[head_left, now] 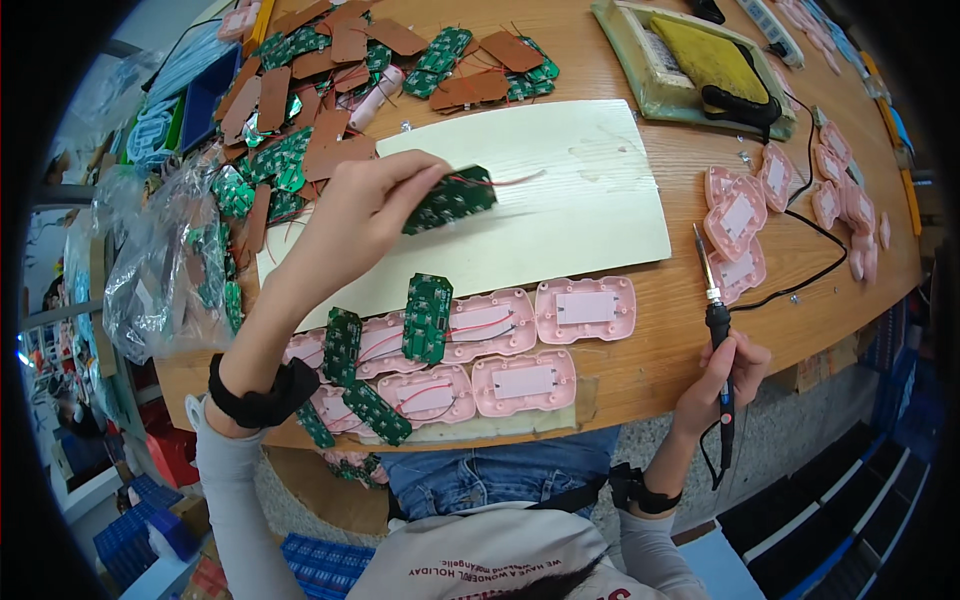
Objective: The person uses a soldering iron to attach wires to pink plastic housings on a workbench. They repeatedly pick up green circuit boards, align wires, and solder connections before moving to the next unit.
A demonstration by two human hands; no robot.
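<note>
1. Left hand (370, 203): thumb and fingers are pinched on one edge of a green board (452, 203), probably so that most of its face and its red wire (518, 180) stay uncovered. The board is above the white sheet (590, 225).
2. Right hand (728, 372): fingers are closed around the handle of a soldering iron (718, 318). The tip points up and away from the body, likely keeping the hot end clear of the skin.
3. Pink shells (525, 402) lie in two rows along the near side of the tabletop (655, 345), hollow side up, which seems to leave their insides within reach. Several green boards (427, 318) rest across the left ones.
4. The loose pile of boards (345, 45) sits beyond the left hand, perhaps for easy picking. The black cord (795, 292) runs off right, away from the rows.
</note>
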